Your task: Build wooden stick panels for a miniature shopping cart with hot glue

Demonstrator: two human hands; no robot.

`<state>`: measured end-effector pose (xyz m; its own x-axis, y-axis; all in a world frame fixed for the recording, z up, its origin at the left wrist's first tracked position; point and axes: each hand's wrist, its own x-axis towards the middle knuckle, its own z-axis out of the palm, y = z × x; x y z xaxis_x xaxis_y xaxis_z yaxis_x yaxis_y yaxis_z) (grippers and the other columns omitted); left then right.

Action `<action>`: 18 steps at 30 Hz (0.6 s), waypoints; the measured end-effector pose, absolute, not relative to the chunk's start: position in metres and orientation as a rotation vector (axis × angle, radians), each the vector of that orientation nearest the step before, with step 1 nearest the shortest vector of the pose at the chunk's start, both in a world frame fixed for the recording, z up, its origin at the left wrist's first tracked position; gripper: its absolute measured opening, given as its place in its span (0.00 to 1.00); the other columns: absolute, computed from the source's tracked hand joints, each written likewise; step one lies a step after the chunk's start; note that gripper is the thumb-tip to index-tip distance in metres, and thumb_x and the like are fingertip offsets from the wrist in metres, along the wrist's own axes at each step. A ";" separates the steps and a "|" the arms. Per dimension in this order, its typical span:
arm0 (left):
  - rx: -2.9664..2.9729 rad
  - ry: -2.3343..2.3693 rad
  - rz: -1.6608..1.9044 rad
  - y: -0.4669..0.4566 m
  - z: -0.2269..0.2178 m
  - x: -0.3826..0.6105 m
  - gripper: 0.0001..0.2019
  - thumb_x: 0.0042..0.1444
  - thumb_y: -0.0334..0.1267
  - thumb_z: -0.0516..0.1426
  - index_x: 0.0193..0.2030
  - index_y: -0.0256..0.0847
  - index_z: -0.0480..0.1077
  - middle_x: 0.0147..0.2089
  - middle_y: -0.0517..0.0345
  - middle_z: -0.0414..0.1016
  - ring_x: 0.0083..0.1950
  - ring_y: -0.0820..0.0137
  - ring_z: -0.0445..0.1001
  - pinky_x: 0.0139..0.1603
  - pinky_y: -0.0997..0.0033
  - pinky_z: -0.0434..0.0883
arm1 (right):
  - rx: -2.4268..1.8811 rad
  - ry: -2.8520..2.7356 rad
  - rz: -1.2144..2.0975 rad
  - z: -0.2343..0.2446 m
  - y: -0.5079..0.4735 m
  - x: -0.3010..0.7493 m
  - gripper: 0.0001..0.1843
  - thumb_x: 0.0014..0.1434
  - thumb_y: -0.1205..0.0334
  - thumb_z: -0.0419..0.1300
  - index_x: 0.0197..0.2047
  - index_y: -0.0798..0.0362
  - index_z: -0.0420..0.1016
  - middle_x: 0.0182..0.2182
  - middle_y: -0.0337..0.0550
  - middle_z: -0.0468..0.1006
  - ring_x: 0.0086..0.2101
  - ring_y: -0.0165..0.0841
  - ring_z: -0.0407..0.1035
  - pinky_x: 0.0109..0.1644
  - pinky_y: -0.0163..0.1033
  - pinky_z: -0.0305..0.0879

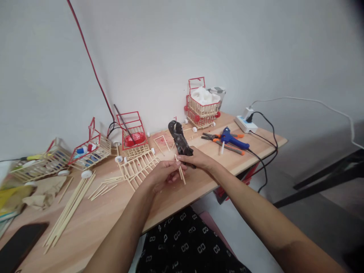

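Note:
My left hand (166, 172) is closed, its fingers pinching a few short wooden sticks (182, 176) over the front edge of the table. My right hand (199, 157) grips a black plier-like tool (179, 138) whose rounded head points up and away from me. The right thumb meets the top of the sticks, close to the left fingertips. Just left of the hands, a flat wooden stick lattice (142, 167) lies on the table, with several cut short sticks (104, 187) beside it. A stick frame (162, 144) rests behind the left hand.
Small stick carts stand along the wall: one with a red dish (134, 139), one with white stuffing (204, 96). On the right lie a blue glue gun (234, 142), orange-handled pliers (224, 146) and a power strip (246, 124). Long sticks (69, 210) and a phone (24, 246) lie left.

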<state>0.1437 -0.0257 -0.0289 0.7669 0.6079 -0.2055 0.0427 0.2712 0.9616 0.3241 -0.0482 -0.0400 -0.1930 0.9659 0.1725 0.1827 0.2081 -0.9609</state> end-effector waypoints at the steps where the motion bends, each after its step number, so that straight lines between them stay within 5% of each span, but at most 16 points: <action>1: 1.252 0.619 0.409 -0.026 -0.029 0.144 0.22 0.45 0.51 0.64 0.35 0.31 0.77 0.27 0.52 0.76 0.17 0.83 0.57 0.15 0.80 0.45 | -1.120 -1.565 1.081 -0.040 -0.048 0.324 0.20 0.52 0.46 0.63 0.32 0.58 0.73 0.20 0.35 0.69 0.20 0.23 0.58 0.22 0.29 0.52; 8: 1.242 0.609 0.381 -0.029 -0.026 0.142 0.22 0.47 0.51 0.63 0.37 0.30 0.75 0.30 0.46 0.79 0.16 0.82 0.58 0.14 0.80 0.46 | -1.090 -1.498 1.119 -0.045 -0.046 0.324 0.21 0.52 0.48 0.64 0.38 0.59 0.75 0.19 0.33 0.68 0.18 0.22 0.56 0.20 0.29 0.51; 18: 1.296 0.582 0.386 -0.026 -0.029 0.140 0.19 0.48 0.47 0.63 0.37 0.30 0.75 0.27 0.50 0.78 0.13 0.84 0.55 0.15 0.79 0.44 | -1.095 -1.528 1.139 -0.045 -0.047 0.324 0.20 0.53 0.47 0.63 0.37 0.57 0.73 0.18 0.34 0.69 0.16 0.22 0.57 0.16 0.28 0.49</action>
